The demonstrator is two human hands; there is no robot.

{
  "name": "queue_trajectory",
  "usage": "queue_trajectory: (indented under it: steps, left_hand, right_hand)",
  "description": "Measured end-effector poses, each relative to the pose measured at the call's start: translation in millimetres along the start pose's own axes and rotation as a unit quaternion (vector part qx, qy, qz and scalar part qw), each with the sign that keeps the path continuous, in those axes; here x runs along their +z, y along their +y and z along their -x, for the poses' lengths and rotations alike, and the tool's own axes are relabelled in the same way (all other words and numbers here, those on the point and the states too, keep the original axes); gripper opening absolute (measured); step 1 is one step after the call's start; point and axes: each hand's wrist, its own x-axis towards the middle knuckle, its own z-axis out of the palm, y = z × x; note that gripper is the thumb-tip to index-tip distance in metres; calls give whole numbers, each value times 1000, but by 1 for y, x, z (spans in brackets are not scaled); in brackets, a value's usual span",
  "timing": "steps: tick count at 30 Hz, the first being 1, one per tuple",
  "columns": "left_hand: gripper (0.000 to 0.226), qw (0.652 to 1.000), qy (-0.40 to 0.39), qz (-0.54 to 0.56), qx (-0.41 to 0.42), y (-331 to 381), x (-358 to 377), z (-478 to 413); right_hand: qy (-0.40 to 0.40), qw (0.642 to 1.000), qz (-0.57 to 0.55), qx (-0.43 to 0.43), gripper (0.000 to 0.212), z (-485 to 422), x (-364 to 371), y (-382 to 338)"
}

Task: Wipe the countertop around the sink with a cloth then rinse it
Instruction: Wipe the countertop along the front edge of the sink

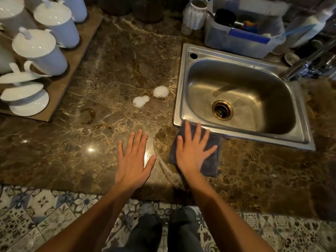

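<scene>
A dark grey cloth [213,161] lies flat on the brown marble countertop [112,70], its far corner touching the front left rim of the steel sink [183,84]. My right hand [192,151] presses flat on the cloth with fingers spread. My left hand [134,157] rests flat on the bare counter to the left of it, fingers apart and holding nothing. Two blobs of white foam [151,97] sit on the counter just left of the sink. A chrome tap [307,59] reaches in from the right.
White lidded porcelain pots [45,51] stand on a wooden board [76,57] at the left. A clear plastic tub [241,35] with dish items and a glass jar [193,15] stand behind the sink. Patterned floor tiles [54,215] lie below the counter edge.
</scene>
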Motion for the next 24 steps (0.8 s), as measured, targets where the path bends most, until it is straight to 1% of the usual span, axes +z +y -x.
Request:
queue_trajectory:
  steps: [3,6,8,11,14,17,19,21,23,24]
  left_hand:
    - [75,1000,5,-3,-2,1,-1,0]
    - [75,1000,21,17,-3,0,0,1]
    - [76,1000,26,15,-4,-1,1,1]
    - [76,1000,25,11,-2,0,1,3]
    - [79,1000,15,-5,-1,1,1,3]
    - [85,1000,15,6,-10,2,-2,1]
    - [83,999,21,35,-14,8,-9,-3]
    - [76,998,34,44,18,20,-17,-12]
    - [70,997,37,38,53,36,-19,-29]
    - [69,997,33,37,53,43,-16,-38]
  right_hand:
    - [-26,990,49,-132,58,8,12,-28]
    - [-32,961,77,-263,59,29,20,-25]
    - [-36,949,69,-307,59,43,21,-11]
    - [-38,941,65,-331,58,69,19,18]
    - [-45,945,53,-319,61,93,19,53]
    - [-35,962,26,-271,66,102,16,86]
    - [-11,975,38,-218,64,97,14,102]
    - [13,988,39,-146,60,86,10,109]
    - [36,996,10,-77,56,68,5,110]
    - [53,998,-13,-44,53,57,2,112]
